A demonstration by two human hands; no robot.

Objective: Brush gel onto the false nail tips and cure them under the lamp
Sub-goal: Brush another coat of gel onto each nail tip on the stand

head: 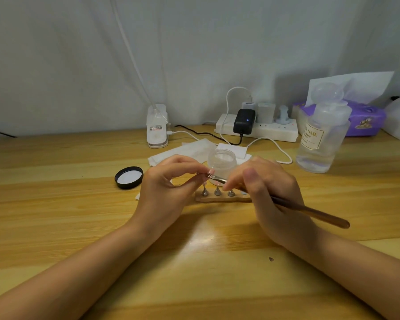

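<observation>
Head view: my left hand [169, 183] pinches a small stand with a false nail tip [210, 174] between thumb and fingers, held just above the wooden holder strip [222, 199]. My right hand [268, 188] grips the gel brush [310, 210], fingers curled round the handle, metal ferrule and bristles touching the tip. Hands close together, nearly meeting at the tip. Three metal stands [217, 192] sit upright on the strip, below and between my hands; a fourth is partly hidden by my right fingers.

Open gel jar [222, 160] just behind my hands, pale contents, level unclear. Its black lid [128, 177] lies upside down to the left, well apart from the jar. Clear bottle [321, 135] at right, labelled NAIL, low clear liquid inside.

White wipes [185, 151] lie behind the jar. Clip lamp base [157, 127] stands at the back, power strip [256, 129] with black adapter [244, 121] beside it, purple tissue box [365, 118] far right. All on wooden table [56, 204].
</observation>
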